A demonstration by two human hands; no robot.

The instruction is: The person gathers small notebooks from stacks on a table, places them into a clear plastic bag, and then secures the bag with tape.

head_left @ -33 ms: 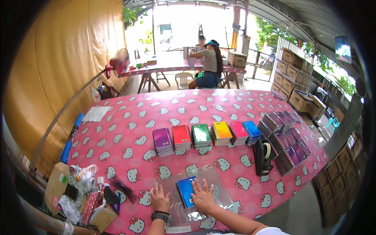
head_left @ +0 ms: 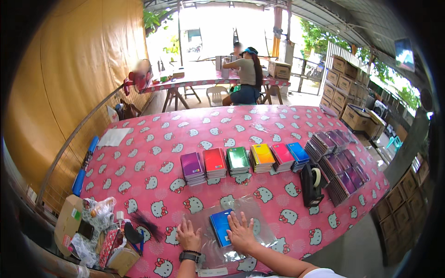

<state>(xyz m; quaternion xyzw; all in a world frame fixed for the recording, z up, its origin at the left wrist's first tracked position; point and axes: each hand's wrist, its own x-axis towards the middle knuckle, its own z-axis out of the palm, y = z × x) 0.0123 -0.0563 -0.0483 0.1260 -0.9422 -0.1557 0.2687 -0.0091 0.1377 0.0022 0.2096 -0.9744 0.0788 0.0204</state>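
**One blue notebook under two flat hands**

One blue spiral notebook [head_left: 221,227] lay inside a clear plastic bag [head_left: 257,217] at the near edge of the pink cartoon-cat tablecloth [head_left: 153,153], and we could see only its left part, because our right hand [head_left: 241,231] covered the rest. That hand lay flat with its fingers spread, pressing on the notebook through the plastic and gripping nothing. Our left hand [head_left: 187,234] lay just beside the notebook on the bag's left margin, also flat and open, with a dark watch [head_left: 189,255] at the wrist. The bag's outline was hard to trace: only glare and creases marked its edges, and its near end ran under our forearms.

Beyond the bag, six stacks of spiral notebooks [head_left: 238,160] stood in a row, purple, red, green, yellow, pink and blue. To their right, rows of darker notebooks [head_left: 338,167] overlapped, so we could not count them. A black tape dispenser [head_left: 313,184] stood between these and the bag.

At the lower left, an open cardboard box [head_left: 69,222] and a clutter of wrappers and small items [head_left: 104,231] were partly cut off by the dark rim; we could not identify most of them. A blue tube [head_left: 83,164] lay along the left table edge, near a white sheet [head_left: 113,136].

Far behind, a person in a cap [head_left: 248,76] sat at another table with their back to us, and cardboard boxes [head_left: 345,85] were stacked at the right.
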